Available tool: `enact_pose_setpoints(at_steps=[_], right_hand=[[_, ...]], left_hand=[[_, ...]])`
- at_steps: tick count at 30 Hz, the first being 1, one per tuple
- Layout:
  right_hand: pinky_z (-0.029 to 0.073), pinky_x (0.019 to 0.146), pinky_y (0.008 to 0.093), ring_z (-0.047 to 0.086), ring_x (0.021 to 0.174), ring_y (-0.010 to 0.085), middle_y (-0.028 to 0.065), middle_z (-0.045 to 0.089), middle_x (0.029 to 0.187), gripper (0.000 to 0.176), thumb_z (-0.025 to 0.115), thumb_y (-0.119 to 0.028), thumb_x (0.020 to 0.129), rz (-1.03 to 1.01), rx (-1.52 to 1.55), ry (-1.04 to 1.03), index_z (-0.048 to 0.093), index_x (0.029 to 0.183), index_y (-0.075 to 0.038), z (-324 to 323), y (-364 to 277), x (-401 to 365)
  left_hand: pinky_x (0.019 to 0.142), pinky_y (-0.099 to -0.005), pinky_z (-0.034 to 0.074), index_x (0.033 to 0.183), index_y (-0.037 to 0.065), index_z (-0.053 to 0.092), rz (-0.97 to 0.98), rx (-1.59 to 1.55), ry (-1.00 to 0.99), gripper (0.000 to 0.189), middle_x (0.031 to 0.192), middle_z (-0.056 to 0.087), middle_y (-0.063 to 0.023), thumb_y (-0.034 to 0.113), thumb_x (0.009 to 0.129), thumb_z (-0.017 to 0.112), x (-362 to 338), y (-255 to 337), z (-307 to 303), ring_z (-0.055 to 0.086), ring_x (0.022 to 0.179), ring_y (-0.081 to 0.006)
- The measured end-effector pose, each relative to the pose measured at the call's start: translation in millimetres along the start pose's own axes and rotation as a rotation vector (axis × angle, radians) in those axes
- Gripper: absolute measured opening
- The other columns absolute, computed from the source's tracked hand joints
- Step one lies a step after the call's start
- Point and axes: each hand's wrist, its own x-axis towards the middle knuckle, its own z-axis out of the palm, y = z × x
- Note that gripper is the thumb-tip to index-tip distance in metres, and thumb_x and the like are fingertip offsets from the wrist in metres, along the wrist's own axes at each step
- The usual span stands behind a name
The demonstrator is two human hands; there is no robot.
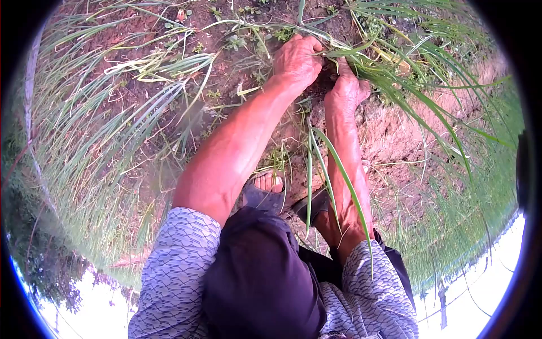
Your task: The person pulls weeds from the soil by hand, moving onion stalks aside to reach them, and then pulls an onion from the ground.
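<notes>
Both of my hands are low over the soil at the top of the head view, close together among green onion plants. My left hand (299, 59) is closed, its fingertips pinched beside the base of the leaves; what lies between them is hidden. Just to its right, my right hand (345, 89) is closed around the lower part of a clump of green onion leaves (389, 73), which fan out to the right. A few long loose leaves (344, 172) hang across my right forearm.
Dense onion rows (113, 135) spread to the left, with more onion plants (451, 226) on the right. Small weeds (234, 42) dot the brown soil (406, 133). My sandalled foot (268, 183) and dark-clothed knee (259, 277) are below my hands.
</notes>
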Motion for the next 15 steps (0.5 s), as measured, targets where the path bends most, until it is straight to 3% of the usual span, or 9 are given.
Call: enact_pose_setpoints(at_steps=[2,5,6,7,9,10,13,15], right_hand=[[0.051,0.089,0.034,0.063,0.098,0.0214,0.0123,0.066,0.115,0.044,0.079,0.004,0.076,0.104,0.025,0.035,0.061,0.117,0.006,0.8,-3.7,2.1],[0.05,0.09,0.0345,0.062,0.098,0.0218,0.0127,0.065,0.117,0.052,0.081,0.001,0.074,0.083,-0.106,-0.094,0.059,0.121,0.007,-5.2,-9.2,4.3],[0.048,0.092,0.036,0.061,0.098,0.0222,0.0128,0.066,0.115,0.056,0.083,-0.004,0.073,0.179,-0.297,0.011,0.059,0.122,0.008,-6.4,-10.6,12.1],[0.047,0.091,0.0357,0.06,0.097,0.0222,0.0143,0.067,0.11,0.049,0.082,-0.01,0.076,-0.11,-0.273,-0.259,0.063,0.116,0.01,-12.8,-12.0,14.3],[0.048,0.086,0.0369,0.064,0.092,0.0274,0.0199,0.071,0.098,0.046,0.078,-0.025,0.078,-0.096,-0.645,-0.205,0.067,0.103,0.012,-7.2,-16.0,28.8],[0.047,0.091,0.0382,0.063,0.096,0.0302,0.0232,0.07,0.099,0.056,0.076,-0.035,0.078,-0.054,-0.815,-0.167,0.066,0.103,0.014,-3.4,-23.4,27.8],[0.047,0.083,0.0353,0.06,0.086,0.0226,0.0162,0.07,0.097,0.047,0.08,-0.029,0.078,-0.04,-0.674,-0.207,0.069,0.098,0.012,1.5,-21.5,39.7],[0.048,0.077,0.0333,0.06,0.08,0.0199,0.0134,0.071,0.089,0.042,0.08,-0.03,0.078,-0.059,-0.633,-0.182,0.072,0.091,0.009,1.3,-14.9,45.0]], left_hand=[[0.082,-0.0404,0.054,0.1,0.014,0.071,0.047,0.023,0.047,0.027,0.096,0.066,-0.0084,0.015,0.074,0.077,-0.4,-1.7,2.7,0.067,0.09,-0.0269],[0.085,-0.041,0.053,0.101,0.012,0.071,0.067,0.023,-0.001,0.025,0.097,0.067,-0.01,0.017,0.076,0.074,-0.1,-8.5,2.0,0.066,0.091,-0.0283],[0.086,-0.0412,0.053,0.101,0.011,0.071,0.071,0.015,-0.04,0.024,0.098,0.068,-0.0107,0.018,0.078,0.072,1.0,-8.1,2.4,0.066,0.092,-0.029],[0.087,-0.0417,0.053,0.102,0.01,0.071,0.091,0.026,-0.017,0.025,0.099,0.069,-0.012,0.02,0.079,0.07,1.9,-7.8,3.5,0.066,0.093,-0.0301],[0.089,-0.0427,0.053,0.103,0.008,0.071,0.131,0.049,0.03,0.027,0.1,0.07,-0.0144,0.023,0.083,0.064,0.6,-7.6,7.5,0.066,0.096,-0.0323],[0.089,-0.0445,0.053,0.105,0.005,0.07,0.163,0.108,0.084,0.031,0.106,0.07,-0.0175,0.025,0.086,0.057,-2.4,-9.0,9.9,0.066,0.098,-0.036],[0.089,-0.0457,0.053,0.107,0.006,0.071,0.036,0.12,0.021,0.03,0.114,0.067,-0.0192,0.023,0.085,0.058,-5.8,-0.1,7.3,0.066,0.1,-0.0375],[0.082,-0.0449,0.056,0.104,0.006,0.065,0.094,0.137,0.066,0.026,0.11,0.063,-0.0158,0.023,0.086,0.058,-9.6,2.7,7.3,0.067,0.091,-0.0324]])
